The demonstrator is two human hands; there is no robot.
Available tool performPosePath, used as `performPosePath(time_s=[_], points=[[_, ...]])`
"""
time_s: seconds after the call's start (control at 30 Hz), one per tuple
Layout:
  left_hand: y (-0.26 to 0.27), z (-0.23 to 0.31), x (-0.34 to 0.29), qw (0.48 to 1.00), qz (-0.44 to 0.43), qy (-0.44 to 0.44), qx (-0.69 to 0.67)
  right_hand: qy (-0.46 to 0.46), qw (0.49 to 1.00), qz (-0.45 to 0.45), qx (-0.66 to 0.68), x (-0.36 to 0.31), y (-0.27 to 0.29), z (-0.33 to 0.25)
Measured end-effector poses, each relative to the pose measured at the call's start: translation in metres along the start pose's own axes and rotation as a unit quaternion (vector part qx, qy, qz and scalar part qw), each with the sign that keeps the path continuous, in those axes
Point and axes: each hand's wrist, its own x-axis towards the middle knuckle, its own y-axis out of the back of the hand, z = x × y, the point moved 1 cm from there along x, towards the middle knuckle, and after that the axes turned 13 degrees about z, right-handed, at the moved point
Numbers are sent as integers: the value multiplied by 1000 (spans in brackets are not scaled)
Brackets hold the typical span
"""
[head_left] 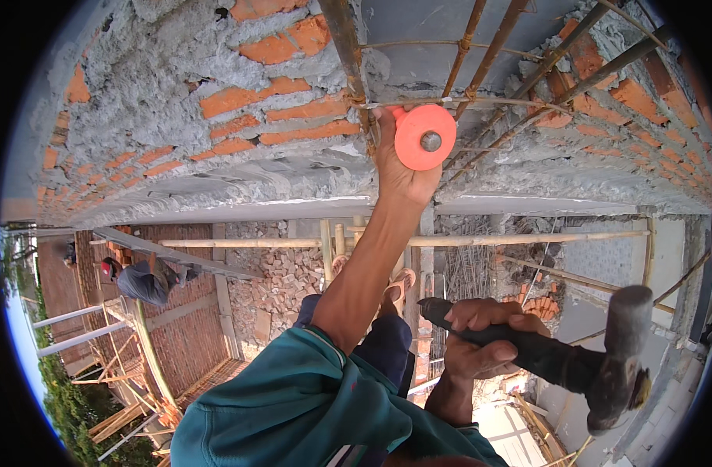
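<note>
My left hand (406, 159) reaches up to the broken top of the brick wall, wrapped round a chisel (431, 141) with a round orange hand guard (409, 148). The chisel's round metal head faces me; its tip is hidden behind the guard and hand. Rusty steel bars (490, 50) stand right beside this hand. Lower and to the right, my right hand (484, 338) grips a hammer (620, 358) by its dark, wrapped handle. The hammer's heavy metal head hangs apart from the chisel, off to the right.
Rough brickwork and mortar (216, 93) spread along both sides of the bars. Below runs a bamboo pole (527, 238), with my sandalled feet near it. Broken bricks (282, 272) lie far beneath. Another person (147, 279) in grey bends over at the left, near bamboo scaffolding (150, 350).
</note>
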Motion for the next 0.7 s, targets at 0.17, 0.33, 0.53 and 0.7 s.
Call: performPosePath(time_s=[0.17, 0.33, 0.53, 0.7], points=[[3, -1, -2, 999, -37, -8, 15, -86, 916, -119, -374, 6, -18, 58], [3, 0, 2, 998, -43, 43, -14, -125, 956, -99, -245, 17, 13, 5], [1, 3, 5, 999, 7, 46, -5, 53, 996, 7, -74, 8, -12, 49], [-2, 6, 13, 999, 24, 13, 27, -255, 909, -149, -294, 21, 16, 47]])
